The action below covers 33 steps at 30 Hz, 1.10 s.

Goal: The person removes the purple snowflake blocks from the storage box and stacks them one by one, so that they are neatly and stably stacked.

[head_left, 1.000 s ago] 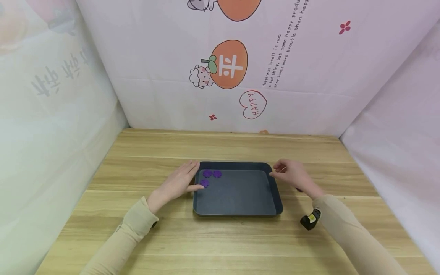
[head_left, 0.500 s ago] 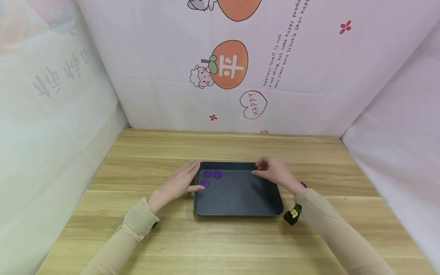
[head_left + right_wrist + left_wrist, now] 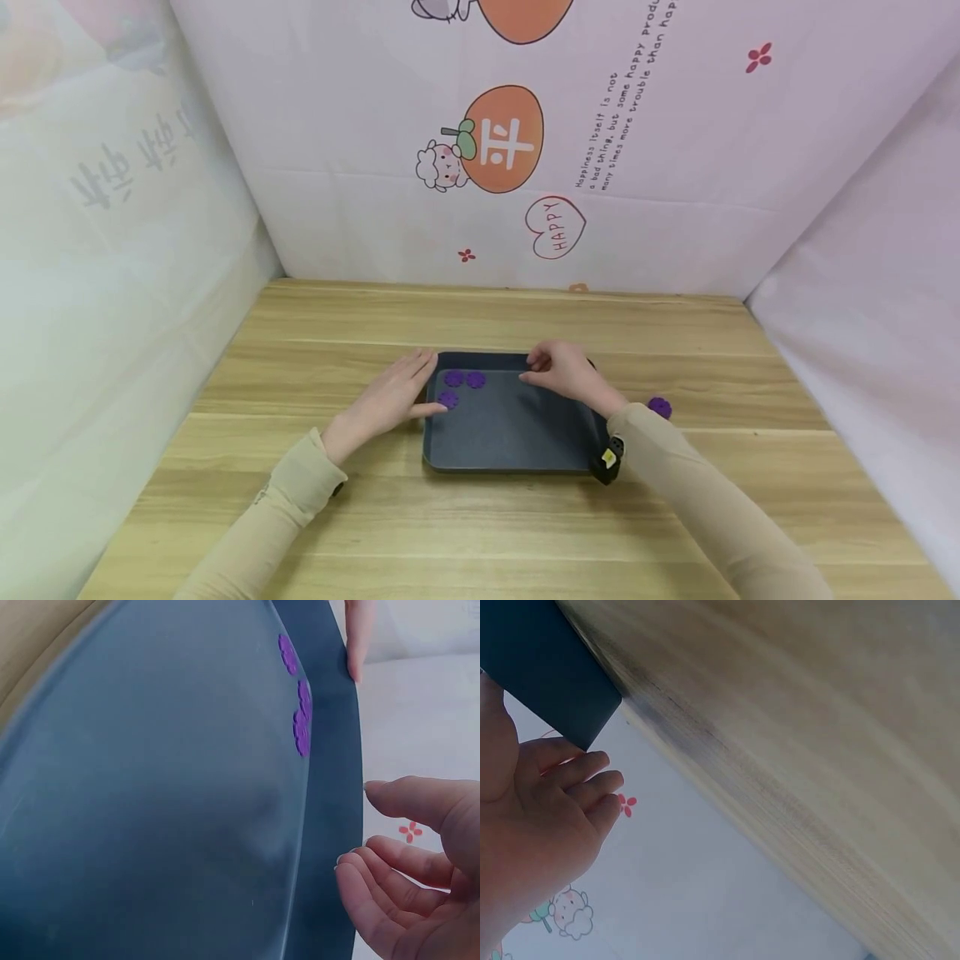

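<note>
Purple discs [image 3: 453,378], three of them, lying flat inside a dark tray [image 3: 517,433], grouped at its back-left corner: two side by side near the back wall, one just in front of the left one. Another purple disc [image 3: 660,407] outside the tray, on the worktop [image 3: 480,533] to the right, just beyond the right sleeve [image 3: 712,500]; too small to tell whether single or stacked.

Left hand [image 3: 390,392] resting against the tray's back-left corner, fingers long, thumb lying over the left wall. Right hand [image 3: 566,372] over the back part of the tray, fingers loosely bent, grip fairly narrow: thumb and fingertips apart, with nothing visible between them in the right wrist view.

Step in hand, by judgement: work with the discs at the tray, right hand positioned between the corner group and the outlying disc, left hand steadying. Next move, also by judgement, calling for a light fingertip pinch on a thin edge and a tray kept still.

Discs solid purple, scalloped like small flowers, seemingly hard. Tray smooth, blue-grey, softly sheened, rectangular with rounded corners and low sloping walls; material uncertain. Worktop pale, wood-grained, lined like planks. Behind, white cloth [image 3: 345,225] with printed lettering and a heart.
</note>
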Each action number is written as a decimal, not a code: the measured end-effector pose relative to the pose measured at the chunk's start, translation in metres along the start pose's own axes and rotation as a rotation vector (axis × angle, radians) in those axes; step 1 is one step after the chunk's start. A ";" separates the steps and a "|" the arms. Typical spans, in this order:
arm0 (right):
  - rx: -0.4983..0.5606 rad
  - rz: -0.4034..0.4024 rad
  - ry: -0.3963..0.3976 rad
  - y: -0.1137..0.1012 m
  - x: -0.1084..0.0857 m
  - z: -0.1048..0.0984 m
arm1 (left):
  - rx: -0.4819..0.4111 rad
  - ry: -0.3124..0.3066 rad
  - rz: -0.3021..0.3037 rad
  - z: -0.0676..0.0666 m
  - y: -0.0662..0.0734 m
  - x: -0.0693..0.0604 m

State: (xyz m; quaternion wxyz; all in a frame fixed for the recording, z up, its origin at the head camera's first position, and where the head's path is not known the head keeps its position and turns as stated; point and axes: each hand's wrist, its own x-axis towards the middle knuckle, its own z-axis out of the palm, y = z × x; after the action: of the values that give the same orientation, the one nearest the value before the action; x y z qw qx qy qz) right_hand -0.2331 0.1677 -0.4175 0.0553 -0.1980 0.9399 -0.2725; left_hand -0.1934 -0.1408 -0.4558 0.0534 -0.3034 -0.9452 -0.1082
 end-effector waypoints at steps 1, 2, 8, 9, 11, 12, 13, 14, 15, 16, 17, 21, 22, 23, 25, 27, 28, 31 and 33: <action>0.002 -0.011 -0.003 -0.001 0.002 0.002 | -0.001 -0.001 0.000 0.000 0.000 0.000; 0.009 -0.017 -0.007 -0.002 0.003 0.004 | -0.003 0.000 0.002 -0.001 0.000 0.000; 0.025 -0.027 -0.022 -0.006 0.009 0.015 | -0.001 0.004 0.006 0.000 0.000 0.001; 0.027 -0.024 -0.026 -0.006 0.010 0.016 | 0.001 0.003 0.006 0.000 0.000 0.001; 0.031 -0.017 -0.032 -0.008 0.011 0.019 | 0.002 -0.001 0.005 0.000 0.001 0.001; 0.029 -0.015 -0.036 -0.009 0.012 0.021 | 0.001 -0.003 0.004 -0.001 0.001 0.001; 0.027 -0.017 -0.039 -0.010 0.013 0.022 | 0.000 -0.004 0.005 -0.001 0.001 0.001; 0.026 -0.020 -0.043 -0.012 0.014 0.023 | -0.001 -0.005 0.005 -0.002 0.001 0.001; 0.027 -0.021 -0.046 -0.013 0.015 0.025 | 0.000 -0.005 0.005 -0.002 0.001 0.001; 0.023 -0.023 -0.051 -0.014 0.015 0.026 | 0.000 -0.004 0.005 -0.002 0.001 0.001; 0.019 -0.027 -0.057 -0.015 0.016 0.028 | 0.002 -0.003 0.006 -0.002 0.001 0.001; -0.005 -0.041 -0.066 -0.021 0.020 0.036 | 0.003 -0.002 0.004 -0.002 0.000 0.000; -0.012 -0.044 -0.069 -0.022 0.020 0.037 | 0.001 -0.003 0.003 -0.001 0.000 0.000; -0.018 -0.046 -0.071 -0.024 0.021 0.038 | 0.001 -0.004 0.001 -0.001 0.000 0.000; -0.031 -0.045 -0.076 -0.029 0.023 0.039 | -0.002 -0.007 -0.003 -0.001 0.000 0.000; -0.039 -0.035 -0.083 -0.032 0.025 0.040 | -0.002 -0.009 -0.005 -0.001 0.000 0.000; -0.048 -0.028 -0.085 -0.033 0.026 0.041 | 0.000 -0.008 -0.005 -0.001 0.000 0.000; -0.068 -0.010 -0.085 -0.037 0.028 0.042 | 0.005 -0.004 -0.001 -0.001 0.000 0.001; -0.080 0.000 -0.083 -0.039 0.030 0.043 | 0.006 -0.001 0.002 -0.002 0.000 0.001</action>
State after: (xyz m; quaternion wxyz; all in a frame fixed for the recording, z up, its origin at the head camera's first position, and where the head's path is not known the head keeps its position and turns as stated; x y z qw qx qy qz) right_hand -0.2382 0.1044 -0.4335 0.0864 -0.2114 0.9469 -0.2262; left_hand -0.1940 -0.1407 -0.4537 0.0539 -0.3043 -0.9452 -0.1050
